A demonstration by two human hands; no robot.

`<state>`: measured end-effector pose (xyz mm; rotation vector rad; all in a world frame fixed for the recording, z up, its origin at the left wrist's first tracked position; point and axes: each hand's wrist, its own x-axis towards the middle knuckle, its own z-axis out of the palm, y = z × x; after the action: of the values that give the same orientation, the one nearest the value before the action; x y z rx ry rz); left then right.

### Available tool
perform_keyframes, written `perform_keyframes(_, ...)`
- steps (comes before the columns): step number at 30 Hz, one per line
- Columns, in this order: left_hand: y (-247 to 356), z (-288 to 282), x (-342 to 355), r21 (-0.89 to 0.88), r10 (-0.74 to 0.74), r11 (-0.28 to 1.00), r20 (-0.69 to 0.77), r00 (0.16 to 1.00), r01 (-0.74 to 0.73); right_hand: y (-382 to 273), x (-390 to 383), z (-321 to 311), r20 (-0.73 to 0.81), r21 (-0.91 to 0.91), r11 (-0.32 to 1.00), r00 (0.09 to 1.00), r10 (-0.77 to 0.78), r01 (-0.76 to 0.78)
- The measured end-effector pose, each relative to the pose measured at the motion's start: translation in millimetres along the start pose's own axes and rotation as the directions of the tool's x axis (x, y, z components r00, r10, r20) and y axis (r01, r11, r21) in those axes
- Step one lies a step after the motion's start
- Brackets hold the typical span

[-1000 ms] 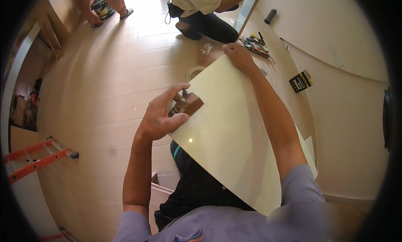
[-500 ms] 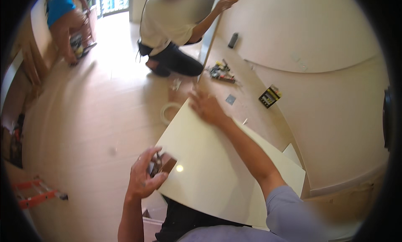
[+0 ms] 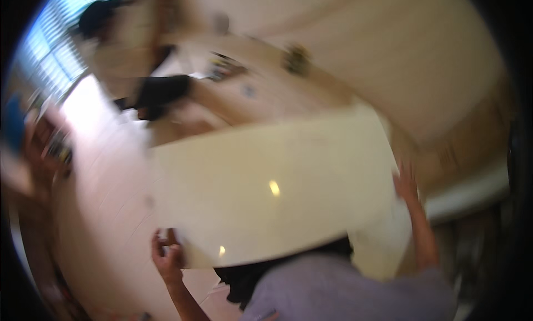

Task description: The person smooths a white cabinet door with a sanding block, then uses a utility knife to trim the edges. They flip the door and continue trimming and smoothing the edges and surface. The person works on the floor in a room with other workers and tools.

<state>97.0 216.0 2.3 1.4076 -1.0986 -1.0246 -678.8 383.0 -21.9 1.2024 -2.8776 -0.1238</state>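
Observation:
A glossy cream panel [image 3: 300, 176] lies across my lap over dark trousers, blurred by motion. At its lower left corner my left hand [image 3: 166, 251] grips a small brown block-shaped tool [image 3: 176, 249], partly covered by the fingers. My right hand [image 3: 405, 182] touches the panel's right edge, its blurred fingers stretched out and apart.
A kneeling co-worker [image 3: 127, 71] in light top and dark trousers is at the back, near scattered tools [image 3: 225, 68] and a dark box [image 3: 297, 60]. Another person's blue clothing [image 3: 16, 121] shows far left. A window [image 3: 53, 43] is behind; a pale wall [image 3: 388, 54] curves on the right.
The view has swung and the panel has turned crosswise. My right hand has moved from the far corner to the right edge. My left hand still holds the brown tool.

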Motion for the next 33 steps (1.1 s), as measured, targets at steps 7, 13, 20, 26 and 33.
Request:
perform_keyframes(7,-5,-13,-1,-0.077,-0.07,0.994,0.045,0.997,0.074,-5,-124,9,0.464,0.859,-0.299,0.879,0.109,-0.416)
perform_keyframes(13,1,-5,7,-0.087,-0.07,0.994,0.009,0.998,0.07,-54,-74,35,0.164,0.922,-0.371,0.757,0.632,0.11)
perform_keyframes(20,15,11,-33,-0.015,-0.052,0.999,-0.121,0.991,0.05,-64,-7,18,0.011,0.929,-0.304,0.806,0.592,0.211)
perform_keyframes(26,20,13,-46,0.024,-0.039,0.999,-0.179,0.983,0.044,-111,73,8,-0.032,0.918,-0.329,0.87,0.493,0.22)
perform_keyframes(33,13,12,-56,-0.014,-0.078,0.997,-0.29,0.954,0.077,-122,152,-14,-0.187,0.72,0.677,0.982,-0.018,0.15)
